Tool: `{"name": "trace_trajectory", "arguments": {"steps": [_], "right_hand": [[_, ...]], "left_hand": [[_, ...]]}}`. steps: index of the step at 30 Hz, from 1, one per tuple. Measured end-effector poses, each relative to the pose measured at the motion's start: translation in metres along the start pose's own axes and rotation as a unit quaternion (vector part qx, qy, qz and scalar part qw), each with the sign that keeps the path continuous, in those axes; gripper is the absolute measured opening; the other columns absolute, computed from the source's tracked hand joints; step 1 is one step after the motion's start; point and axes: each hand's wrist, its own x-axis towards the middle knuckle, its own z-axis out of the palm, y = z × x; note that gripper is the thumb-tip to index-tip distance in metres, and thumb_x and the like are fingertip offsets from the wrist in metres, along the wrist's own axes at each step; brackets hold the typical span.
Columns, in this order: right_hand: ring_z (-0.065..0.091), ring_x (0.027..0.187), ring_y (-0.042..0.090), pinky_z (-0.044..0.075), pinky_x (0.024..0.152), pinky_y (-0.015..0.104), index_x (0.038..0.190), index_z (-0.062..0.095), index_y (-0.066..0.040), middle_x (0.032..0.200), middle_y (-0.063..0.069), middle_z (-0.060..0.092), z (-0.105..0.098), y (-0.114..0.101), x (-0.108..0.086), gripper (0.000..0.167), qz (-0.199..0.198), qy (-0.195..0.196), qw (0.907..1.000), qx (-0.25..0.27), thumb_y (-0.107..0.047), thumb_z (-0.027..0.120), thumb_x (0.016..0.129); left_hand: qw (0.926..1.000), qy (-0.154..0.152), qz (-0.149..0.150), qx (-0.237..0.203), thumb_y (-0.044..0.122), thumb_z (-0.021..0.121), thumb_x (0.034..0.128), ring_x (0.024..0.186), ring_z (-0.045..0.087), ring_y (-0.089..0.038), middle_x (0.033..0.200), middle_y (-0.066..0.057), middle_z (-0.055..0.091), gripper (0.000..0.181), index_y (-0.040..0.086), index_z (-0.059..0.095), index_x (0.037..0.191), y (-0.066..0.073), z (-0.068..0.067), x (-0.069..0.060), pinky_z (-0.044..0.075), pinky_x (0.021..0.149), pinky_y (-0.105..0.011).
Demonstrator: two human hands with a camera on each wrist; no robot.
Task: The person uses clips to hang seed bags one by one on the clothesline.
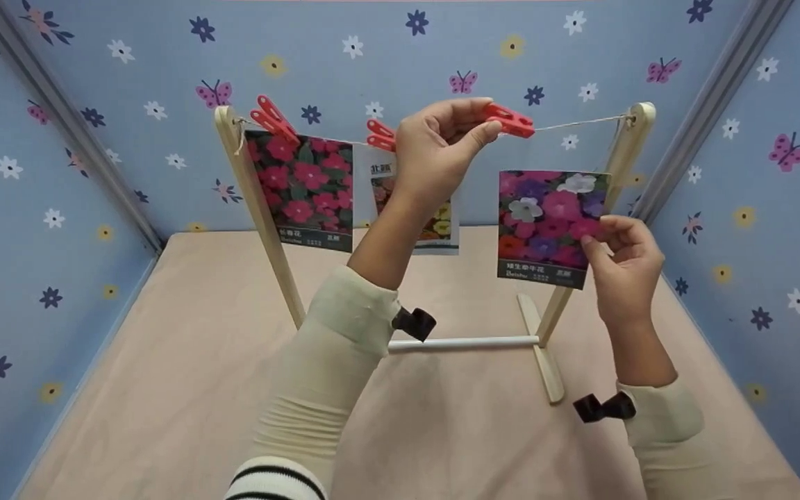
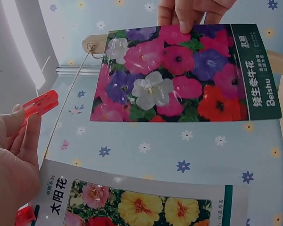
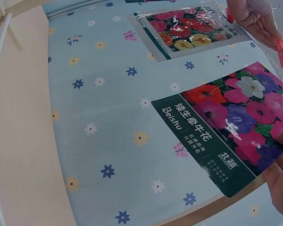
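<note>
My left hand (image 1: 442, 146) pinches a red clothespin (image 1: 511, 121) between thumb and fingers, close to the string (image 1: 580, 125). In the left wrist view the same clothespin (image 2: 40, 102) points toward the string's side. My right hand (image 1: 626, 271) holds a seed packet (image 1: 546, 222) with pink, purple and white flowers by its right edge, below the string. Another packet (image 1: 306, 187) with pink flowers hangs at the left under a red clothespin (image 1: 275, 119). Partly hidden behind my left arm is a pale packet (image 1: 450, 239) with yellow blooms, near a further red clothespin (image 1: 380, 135).
The string runs between two wooden posts, the left post (image 1: 261, 222) and the right post (image 1: 632, 149). A white rod (image 1: 469, 343) joins them low down, and a wooden foot (image 1: 546, 368) rests on the pinkish cloth (image 1: 164, 389). Flower-patterned blue panels (image 1: 386, 76) surround the stand.
</note>
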Motion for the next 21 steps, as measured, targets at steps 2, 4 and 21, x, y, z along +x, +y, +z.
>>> {"name": "trace_trajectory", "arguments": {"steps": [2, 4, 21], "right_hand": [[0.059, 0.082, 0.018, 0.052, 0.068, 0.020, 0.100, 0.064, 0.005, 0.089, 0.011, 0.061, 0.003, 0.000, 0.002, 0.021, -0.003, 0.001, 1.0000, -0.006, 0.018, 0.062, 0.084], [0.060, 0.081, 0.017, 0.052, 0.066, 0.020, 0.099, 0.064, 0.005, 0.088, 0.011, 0.062, 0.005, 0.000, 0.004, 0.020, -0.010, 0.003, 0.9999, -0.013, 0.018, 0.062, 0.084], [0.058, 0.077, 0.018, 0.045, 0.057, 0.018, 0.102, 0.063, 0.007, 0.089, 0.010, 0.062, 0.030, -0.006, 0.011, 0.016, -0.036, 0.012, 0.9941, -0.102, 0.011, 0.065, 0.087]], "left_hand": [[1.0000, 0.002, -0.006, -0.001, 0.006, 0.073, 0.0856, 0.083, 0.069, -0.016, 0.094, -0.009, 0.073, 0.025, -0.004, 0.071, 0.108, 0.001, 0.002, 0.001, 0.056, 0.080, -0.027], [0.9999, 0.002, -0.012, -0.002, 0.006, 0.073, 0.0856, 0.082, 0.069, -0.016, 0.093, -0.008, 0.073, 0.024, -0.004, 0.072, 0.108, 0.002, 0.004, 0.002, 0.056, 0.080, -0.026], [0.9979, 0.038, -0.040, 0.034, 0.010, 0.074, 0.0857, 0.078, 0.069, -0.011, 0.089, -0.004, 0.073, 0.020, 0.000, 0.075, 0.103, 0.004, 0.012, 0.005, 0.056, 0.076, -0.022]]}}
